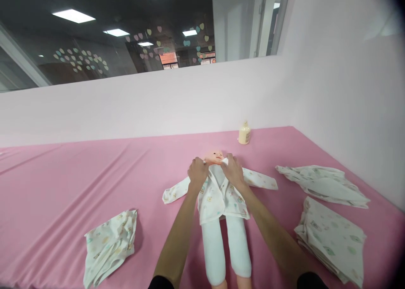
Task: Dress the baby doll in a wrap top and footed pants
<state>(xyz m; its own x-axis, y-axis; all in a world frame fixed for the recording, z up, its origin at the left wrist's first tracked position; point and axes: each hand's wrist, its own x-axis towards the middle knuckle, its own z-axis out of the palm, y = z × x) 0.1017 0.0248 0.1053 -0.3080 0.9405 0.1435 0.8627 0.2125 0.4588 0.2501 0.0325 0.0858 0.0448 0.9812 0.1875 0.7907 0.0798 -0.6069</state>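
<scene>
A baby doll (215, 156) lies on its back on the pink sheet, its head away from me. It wears a white printed jacket (210, 200) with both sleeves spread out sideways, and white trousers (214, 249) that leave the lower legs bare. My left hand (198, 171) is closed on the jacket's collar at the left of the doll's neck. At the right side of the neck, my right hand (233, 170) pinches the collar's other edge. The jacket fronts part in a V below the neck and come together lower down.
A cream pump bottle (244, 133) stands behind the doll near the wall. Folded printed cloth (110, 247) lies at the left. To the right are a folded printed cloth (335, 238) and a crumpled white garment (322, 183). The pink sheet (95, 175) has creases.
</scene>
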